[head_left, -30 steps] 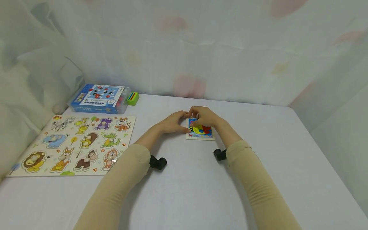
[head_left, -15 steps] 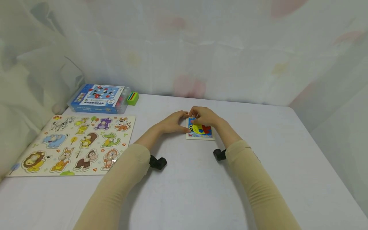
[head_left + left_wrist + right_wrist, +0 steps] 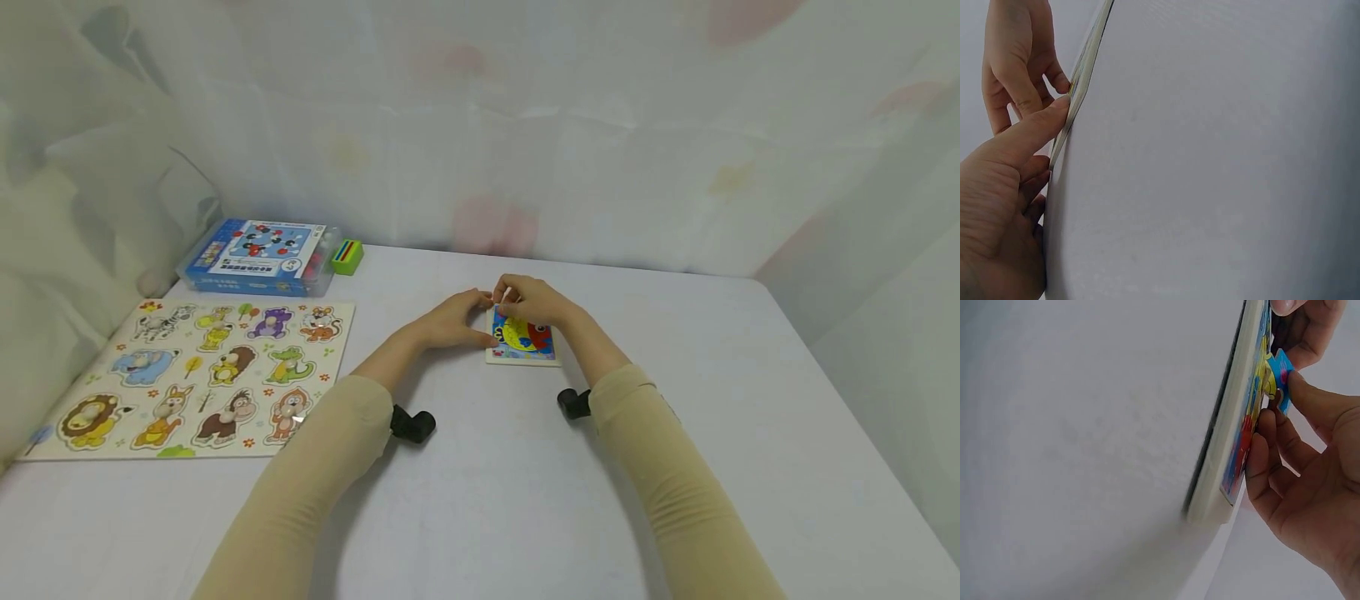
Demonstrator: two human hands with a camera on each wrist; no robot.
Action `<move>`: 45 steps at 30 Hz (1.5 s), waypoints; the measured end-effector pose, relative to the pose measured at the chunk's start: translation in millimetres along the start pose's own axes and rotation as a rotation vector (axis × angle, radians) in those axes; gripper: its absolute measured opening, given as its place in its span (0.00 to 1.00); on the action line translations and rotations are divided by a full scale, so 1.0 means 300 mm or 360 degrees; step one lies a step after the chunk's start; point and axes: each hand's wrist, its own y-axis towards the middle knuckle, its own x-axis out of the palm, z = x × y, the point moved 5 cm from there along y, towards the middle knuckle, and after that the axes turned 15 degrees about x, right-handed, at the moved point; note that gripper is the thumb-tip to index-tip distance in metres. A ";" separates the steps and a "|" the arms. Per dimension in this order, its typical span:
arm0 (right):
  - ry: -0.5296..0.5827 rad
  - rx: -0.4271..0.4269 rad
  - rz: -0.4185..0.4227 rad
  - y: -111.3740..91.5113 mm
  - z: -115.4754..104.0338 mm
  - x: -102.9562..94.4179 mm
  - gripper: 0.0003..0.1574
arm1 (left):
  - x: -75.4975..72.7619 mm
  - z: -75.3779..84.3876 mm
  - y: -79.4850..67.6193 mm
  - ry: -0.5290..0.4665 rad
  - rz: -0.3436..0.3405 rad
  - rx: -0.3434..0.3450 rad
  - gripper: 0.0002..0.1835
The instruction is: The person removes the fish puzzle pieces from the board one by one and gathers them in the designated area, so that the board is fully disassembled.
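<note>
Probably light, stiff and slick, the puzzle piece (image 3: 1281,367) wants an edge hold: your right grip (image 3: 534,302) pinches it at the puzzle board (image 3: 517,362), mid-frame in the head view; your left grip (image 3: 450,321) holds the board's left side.

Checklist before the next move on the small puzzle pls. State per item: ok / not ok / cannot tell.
1. Left hand on the edge of the small puzzle: ok, it holds the left side.
2. Right hand has a grip on the puzzle piece: ok, pinched.
3. Piece flush with the puzzle: not ok, it stands tilted up from the surface.
4. Spot under the piece free: cannot tell, the right hand hides it.
5. Plastic box and animal board apart from the small puzzle: ok, both off to the left.
</note>
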 end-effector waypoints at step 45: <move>0.0585 0.0326 0.0174 -0.053 0.242 -0.207 0.18 | 0.010 -0.006 -0.002 0.0045 -0.0042 -0.0068 0.40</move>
